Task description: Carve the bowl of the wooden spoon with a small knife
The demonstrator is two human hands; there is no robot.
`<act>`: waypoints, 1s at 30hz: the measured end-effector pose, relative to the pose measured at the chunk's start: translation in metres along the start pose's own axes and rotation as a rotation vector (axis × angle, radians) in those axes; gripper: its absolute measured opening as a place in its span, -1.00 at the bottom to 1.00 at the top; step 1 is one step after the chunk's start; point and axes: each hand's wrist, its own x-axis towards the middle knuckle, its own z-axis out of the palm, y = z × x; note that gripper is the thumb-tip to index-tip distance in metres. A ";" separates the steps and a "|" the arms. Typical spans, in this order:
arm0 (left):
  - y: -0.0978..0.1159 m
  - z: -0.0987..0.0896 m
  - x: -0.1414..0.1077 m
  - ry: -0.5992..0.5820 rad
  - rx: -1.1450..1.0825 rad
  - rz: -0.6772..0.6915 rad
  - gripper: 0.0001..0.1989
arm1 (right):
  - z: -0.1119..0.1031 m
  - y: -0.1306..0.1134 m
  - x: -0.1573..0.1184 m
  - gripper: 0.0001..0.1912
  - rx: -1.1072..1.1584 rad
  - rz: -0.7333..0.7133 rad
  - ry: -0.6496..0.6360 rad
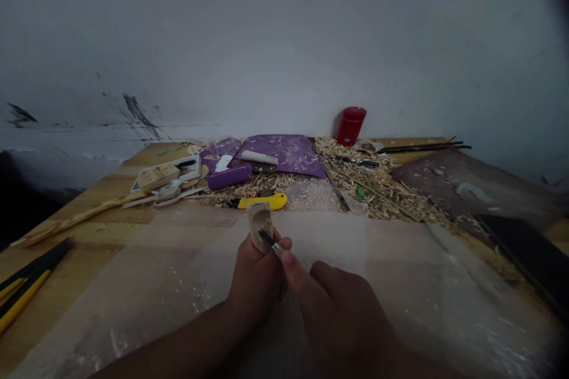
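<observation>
Gripping wood [260,226], left hand [255,281], knife [268,240], right hand [340,320]

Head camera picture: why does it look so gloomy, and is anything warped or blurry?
Head view: dim overall, corners fading to black, darkest at top right; the table edges bow, suggesting wide-lens distortion; the wood block and knife look softly blurred; the wall shows no glare.

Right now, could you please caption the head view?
Left hand grips a wood block, right hand a craft knife, above a shavings-strewn workbench.
</observation>
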 end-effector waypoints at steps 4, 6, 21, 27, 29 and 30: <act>-0.005 0.000 -0.002 -0.084 -0.041 -0.022 -0.76 | -0.001 0.001 0.004 -0.66 -0.051 -0.014 0.025; -0.005 0.000 -0.001 -0.094 -0.009 -0.046 -0.77 | -0.003 0.001 0.005 -0.65 0.087 0.042 0.006; -0.006 -0.008 0.014 -0.056 0.056 0.033 -0.77 | -0.020 0.010 0.001 -0.54 0.069 0.091 -0.156; -0.006 -0.007 0.011 -0.033 0.089 0.023 -0.76 | -0.016 0.007 -0.001 -0.55 -0.079 -0.002 -0.112; -0.004 -0.006 0.009 -0.038 0.105 0.011 -0.75 | -0.014 0.006 -0.001 -0.57 -0.107 -0.020 -0.093; -0.003 -0.005 0.008 -0.042 0.114 0.008 -0.75 | -0.013 0.005 -0.001 -0.57 -0.117 -0.027 -0.087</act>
